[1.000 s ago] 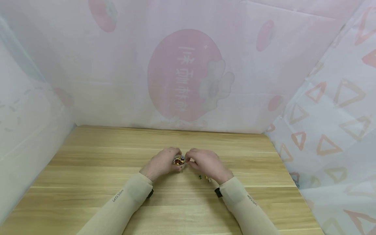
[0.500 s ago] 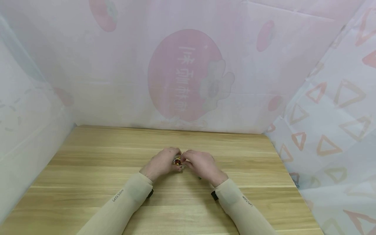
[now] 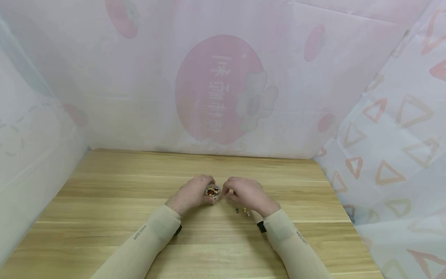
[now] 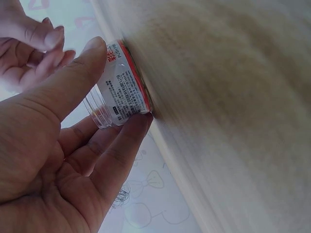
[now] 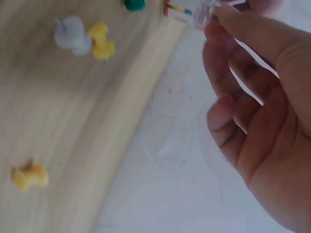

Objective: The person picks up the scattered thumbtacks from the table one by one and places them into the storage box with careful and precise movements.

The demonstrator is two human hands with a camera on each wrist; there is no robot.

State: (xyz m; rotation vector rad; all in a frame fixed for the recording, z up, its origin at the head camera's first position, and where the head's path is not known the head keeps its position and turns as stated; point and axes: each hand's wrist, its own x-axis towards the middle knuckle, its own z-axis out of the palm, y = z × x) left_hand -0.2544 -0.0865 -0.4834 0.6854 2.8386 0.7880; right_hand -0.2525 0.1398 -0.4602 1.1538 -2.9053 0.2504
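My left hand (image 3: 191, 193) grips a small clear push pin jar (image 4: 121, 90) with red and black print, thumb on one side and fingers on the other. The jar's mouth is uncovered, and multicoloured push pins show inside it in the head view. Just right of the jar, my right hand (image 3: 249, 194) has its thumb and index finger bent close together; I cannot tell if they pinch a pin. Loose on the table near that hand lie a green push pin (image 5: 134, 5), a white push pin (image 5: 73, 34), a yellow push pin (image 5: 101, 42) and another yellow push pin (image 5: 30, 176).
The wooden table (image 3: 139, 240) spreads around both hands. A pale printed sheet (image 3: 146, 97) stands behind its far edge, and another sheet with triangles (image 3: 390, 170) hangs at the right. Both forearms, in beige sleeves, reach in from the front.
My right hand moved left to the jar's mouth, then drew back to the right, uncovering the loose pins. The left hand and jar have stayed in place.
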